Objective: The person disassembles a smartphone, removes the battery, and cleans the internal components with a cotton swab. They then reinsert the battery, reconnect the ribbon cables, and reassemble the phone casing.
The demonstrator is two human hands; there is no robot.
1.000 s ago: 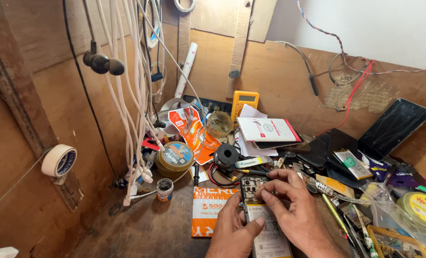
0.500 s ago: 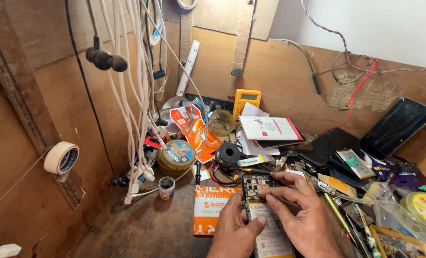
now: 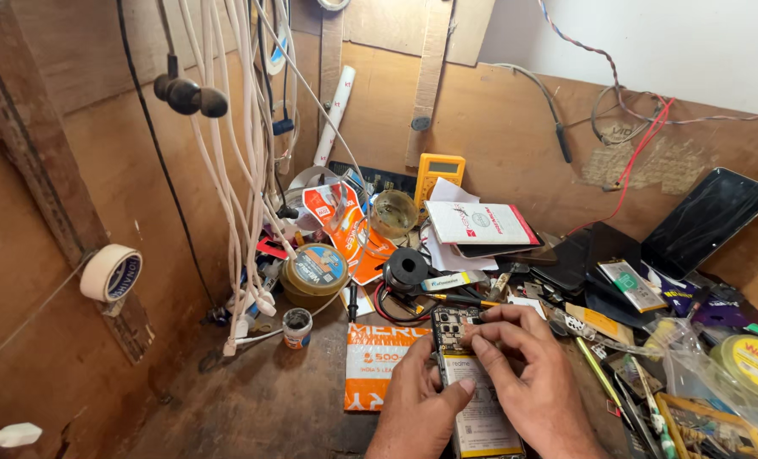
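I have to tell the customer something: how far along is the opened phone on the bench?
Done: the phone lies with its back off, battery and circuit board bare. In hand: the left hand steadies its edge while the right hand has its fingertips at the board near the top. Left: it is not yet closed, and no back cover can be told apart among the clutter.

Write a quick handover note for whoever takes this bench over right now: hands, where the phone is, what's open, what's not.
Left hand: steadies the opened phone by its left edge, thumb on the battery.
Right hand: fingertips on the phone's upper board area; any tool between them cannot be made out.
Phone: lies face down on the bench, partly over an orange packet, back cover off, board and battery exposed.
Done: back opened.
Left: battery in place, phone not closed.
Nearby: yellow multimeter, round tin, black tweezers.
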